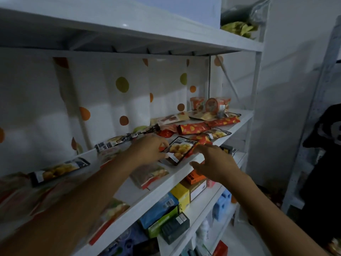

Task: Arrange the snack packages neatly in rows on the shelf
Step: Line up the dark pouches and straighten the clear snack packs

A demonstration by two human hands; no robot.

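At the far left, the left pack point(59, 170) lay flat on the shelf point(166, 183), well apart from the one I was working. My left grip point(147, 149) pinched the near left edge of the held pack point(180, 149), thumb and fingers curled on it. That pack lay askew near the shelf's front edge, its far corner against a red pack point(202, 140). My right grip point(215, 164) was wide, fingers spread just beside the pack's right side, holding nothing; whether a fingertip touched it I could not tell. Further right, dotted packs point(193, 128) and cups point(212, 104) sat in a jumble. As I judged it, a one-sided pull so near the lip could swing the pack off the shelf or drag the red pack along, and slick foil could slip my pinch
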